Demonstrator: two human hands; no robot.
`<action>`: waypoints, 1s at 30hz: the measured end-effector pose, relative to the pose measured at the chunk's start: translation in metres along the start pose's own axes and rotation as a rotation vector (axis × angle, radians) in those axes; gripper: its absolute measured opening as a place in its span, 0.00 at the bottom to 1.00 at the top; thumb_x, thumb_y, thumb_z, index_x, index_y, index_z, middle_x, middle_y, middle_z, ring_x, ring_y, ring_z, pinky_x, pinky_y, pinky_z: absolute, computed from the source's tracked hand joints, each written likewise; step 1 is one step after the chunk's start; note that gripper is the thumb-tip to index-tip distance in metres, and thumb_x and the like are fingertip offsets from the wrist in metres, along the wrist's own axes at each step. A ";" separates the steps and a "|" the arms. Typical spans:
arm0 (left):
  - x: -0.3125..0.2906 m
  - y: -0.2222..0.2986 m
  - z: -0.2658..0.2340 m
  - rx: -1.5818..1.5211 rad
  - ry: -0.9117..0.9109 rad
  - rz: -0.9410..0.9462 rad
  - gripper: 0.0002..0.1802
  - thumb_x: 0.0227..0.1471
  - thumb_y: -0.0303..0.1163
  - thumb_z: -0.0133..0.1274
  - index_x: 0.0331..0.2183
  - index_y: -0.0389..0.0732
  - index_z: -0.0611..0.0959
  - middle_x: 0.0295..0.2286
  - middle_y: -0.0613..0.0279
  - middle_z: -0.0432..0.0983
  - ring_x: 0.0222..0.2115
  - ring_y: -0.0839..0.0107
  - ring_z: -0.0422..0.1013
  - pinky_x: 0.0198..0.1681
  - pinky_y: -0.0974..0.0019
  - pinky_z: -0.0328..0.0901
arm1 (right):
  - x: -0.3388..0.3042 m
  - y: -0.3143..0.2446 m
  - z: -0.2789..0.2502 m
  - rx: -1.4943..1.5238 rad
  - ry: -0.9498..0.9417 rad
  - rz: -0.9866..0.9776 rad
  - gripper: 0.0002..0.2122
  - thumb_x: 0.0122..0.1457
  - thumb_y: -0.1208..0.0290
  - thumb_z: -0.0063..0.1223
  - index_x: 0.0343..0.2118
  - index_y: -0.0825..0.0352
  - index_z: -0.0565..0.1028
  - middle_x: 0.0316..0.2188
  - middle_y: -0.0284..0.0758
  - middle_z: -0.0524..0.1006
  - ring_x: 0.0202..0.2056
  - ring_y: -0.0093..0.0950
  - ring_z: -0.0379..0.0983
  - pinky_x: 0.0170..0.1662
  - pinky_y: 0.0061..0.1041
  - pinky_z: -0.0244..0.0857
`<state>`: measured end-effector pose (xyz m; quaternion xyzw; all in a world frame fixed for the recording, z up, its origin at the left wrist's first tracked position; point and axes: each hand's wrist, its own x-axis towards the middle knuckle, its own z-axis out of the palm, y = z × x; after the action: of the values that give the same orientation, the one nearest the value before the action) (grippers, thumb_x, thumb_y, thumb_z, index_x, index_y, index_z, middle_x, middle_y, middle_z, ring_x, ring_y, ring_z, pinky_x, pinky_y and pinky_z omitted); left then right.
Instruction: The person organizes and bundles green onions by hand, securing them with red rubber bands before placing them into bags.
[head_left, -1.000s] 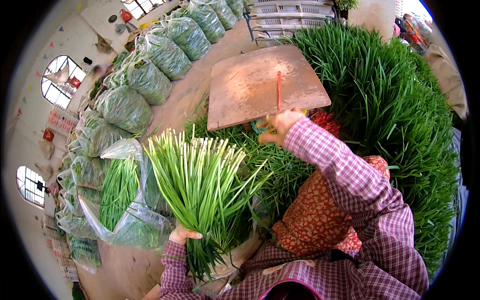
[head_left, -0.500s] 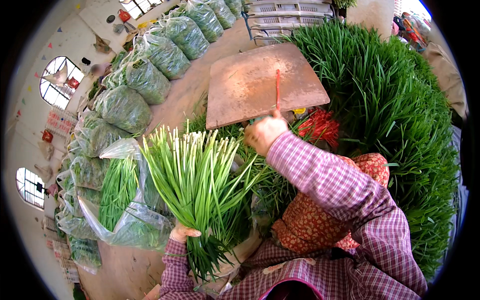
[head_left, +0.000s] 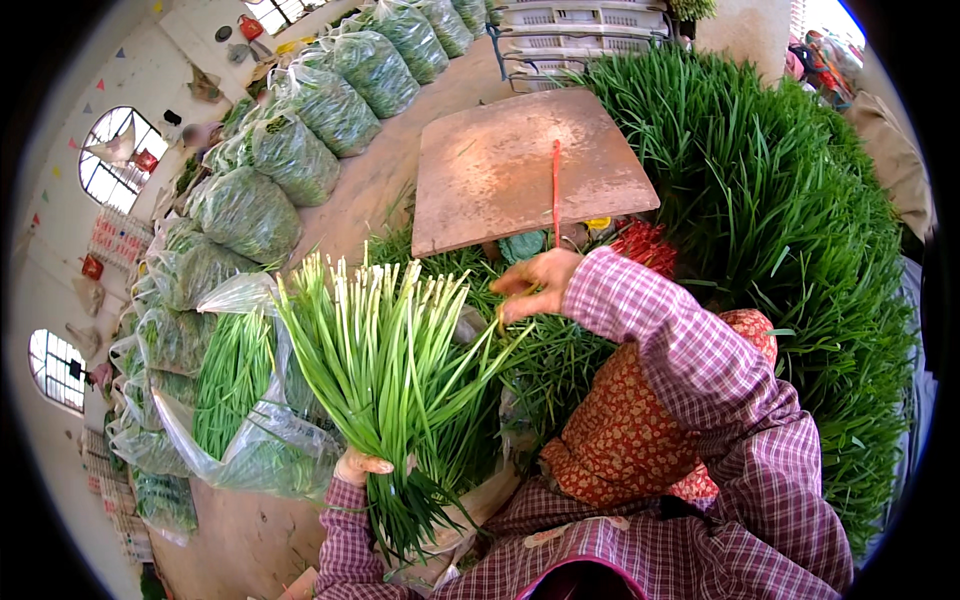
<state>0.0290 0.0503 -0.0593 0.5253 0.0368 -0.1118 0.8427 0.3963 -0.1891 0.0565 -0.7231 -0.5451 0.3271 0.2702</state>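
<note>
A thick bunch of garlic chives [head_left: 400, 380], pale cut ends up and dark leaf tips hanging down, is gripped low by my left hand [head_left: 360, 466]. Just right of the bunch's upper part hovers my right hand [head_left: 540, 288], its fingers bent and apart. A small yellowish bit shows by its lower fingertip; whether it is touched, I cannot tell. A red tie strip [head_left: 556, 190] lies across the brown square board [head_left: 480, 170] and hangs over its near edge. Beside that board sits a bundle of red ties [head_left: 645, 246].
Loose chives [head_left: 560, 360] lie below my right hand. An open clear bag [head_left: 250, 440] with chives stands at left, before a row of filled bags [head_left: 250, 215]. At right is a large heap of chives [head_left: 770, 200]; white crates [head_left: 580, 40] are stacked behind the board.
My right hand has come away from the board's near edge, slightly down and toward me, and its fingers have spread. The left hand and its bunch have shifted slightly left.
</note>
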 end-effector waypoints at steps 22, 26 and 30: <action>0.016 0.045 0.055 0.567 0.316 0.002 0.46 0.23 0.34 0.73 0.48 0.38 0.70 0.44 0.63 0.68 0.46 0.67 0.62 0.51 0.63 0.57 | 0.001 0.035 -0.017 -0.518 0.432 0.429 0.11 0.56 0.64 0.50 0.40 0.63 0.71 0.25 0.37 0.78 0.29 0.34 0.76 0.43 0.35 0.67; 0.021 0.052 0.062 0.532 0.363 -0.066 0.46 0.24 0.30 0.72 0.49 0.38 0.69 0.44 0.63 0.68 0.46 0.68 0.62 0.51 0.63 0.58 | -0.002 -0.008 -0.023 -0.331 0.693 -0.144 0.11 0.53 0.68 0.54 0.39 0.63 0.74 0.27 0.36 0.79 0.31 0.33 0.77 0.38 0.31 0.69; 0.026 0.068 0.079 0.517 0.461 -0.118 0.46 0.25 0.27 0.71 0.50 0.35 0.68 0.46 0.62 0.67 0.47 0.69 0.61 0.51 0.64 0.59 | 0.010 -0.063 -0.024 -0.162 0.685 -0.317 0.08 0.53 0.69 0.53 0.35 0.64 0.77 0.25 0.37 0.78 0.30 0.31 0.76 0.35 0.29 0.70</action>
<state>0.0652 0.0048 0.0307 0.7296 0.2267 -0.0444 0.6437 0.3780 -0.1641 0.1174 -0.7163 -0.5525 -0.0232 0.4257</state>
